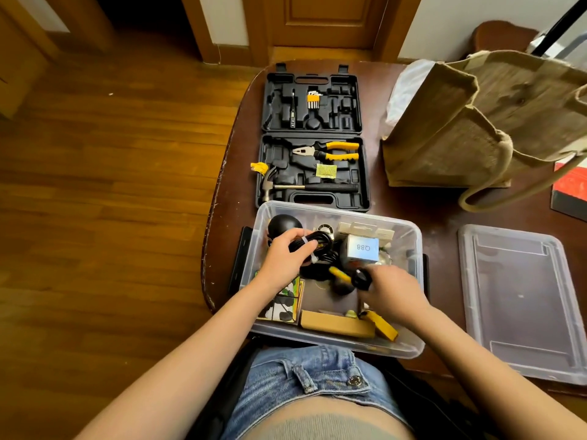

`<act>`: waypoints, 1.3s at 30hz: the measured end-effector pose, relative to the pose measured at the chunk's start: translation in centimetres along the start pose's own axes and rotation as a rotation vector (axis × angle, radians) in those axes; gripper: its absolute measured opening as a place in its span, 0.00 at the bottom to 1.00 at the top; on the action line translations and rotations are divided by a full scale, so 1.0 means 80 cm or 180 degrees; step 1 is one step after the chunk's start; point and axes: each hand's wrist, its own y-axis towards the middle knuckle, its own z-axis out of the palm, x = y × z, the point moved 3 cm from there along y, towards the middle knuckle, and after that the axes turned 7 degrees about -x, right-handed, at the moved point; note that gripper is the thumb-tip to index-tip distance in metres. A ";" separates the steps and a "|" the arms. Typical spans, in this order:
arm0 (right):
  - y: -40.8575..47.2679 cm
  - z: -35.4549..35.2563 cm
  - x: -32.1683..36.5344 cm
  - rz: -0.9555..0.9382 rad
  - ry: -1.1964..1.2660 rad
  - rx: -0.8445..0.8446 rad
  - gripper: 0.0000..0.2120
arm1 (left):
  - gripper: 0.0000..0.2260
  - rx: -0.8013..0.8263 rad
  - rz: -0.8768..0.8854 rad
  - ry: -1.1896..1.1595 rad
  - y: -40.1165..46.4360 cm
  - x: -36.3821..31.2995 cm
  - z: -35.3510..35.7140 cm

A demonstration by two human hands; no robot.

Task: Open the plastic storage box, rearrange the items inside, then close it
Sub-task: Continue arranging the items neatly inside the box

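The clear plastic storage box (409, 236) stands open at the near edge of the table, and its clear lid (521, 300) lies flat to its right. My left hand (284, 257) is closed around a bundle of black cable (320, 241) tied with a white strap, in the box's left half. My right hand (392, 289) pinches a small black round part (361, 278) over the middle of the box. Also inside are a black dome (282, 225), a grey carton marked Q88 (362, 249), a brown cardboard box (336, 323), a patterned card pack (287, 301) and a yellow-handled tool (386, 325).
A black tool case (313, 144) lies open just behind the box, holding yellow pliers (330, 150), a hammer (305, 186) and hex keys (313, 100). A jute bag (470, 122) stands at the back right. A red and black book (570, 192) lies at the right edge. Wooden floor is on the left.
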 end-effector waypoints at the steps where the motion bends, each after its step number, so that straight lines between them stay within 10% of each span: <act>1: -0.004 -0.006 -0.008 0.0273 0.0261 -0.0010 0.04 | 0.07 0.0025 -0.0055 -0.0007 0.000 0.001 0.001; 5: -0.019 -0.008 -0.029 0.1248 0.1187 0.0184 0.11 | 0.09 0.0067 -0.0021 0.0221 0.000 0.004 0.007; 11: -0.027 0.010 -0.034 0.1626 0.0533 -0.0205 0.10 | 0.11 0.0320 0.0111 0.0888 0.001 0.004 0.014; 28: -0.008 0.017 -0.015 0.0707 0.0813 0.0337 0.05 | 0.11 0.1466 0.1417 0.3807 0.018 0.005 0.067; 39: 0.019 0.050 0.009 -0.0131 -0.0294 0.0718 0.26 | 0.06 0.1201 0.1331 0.3657 0.031 0.029 0.056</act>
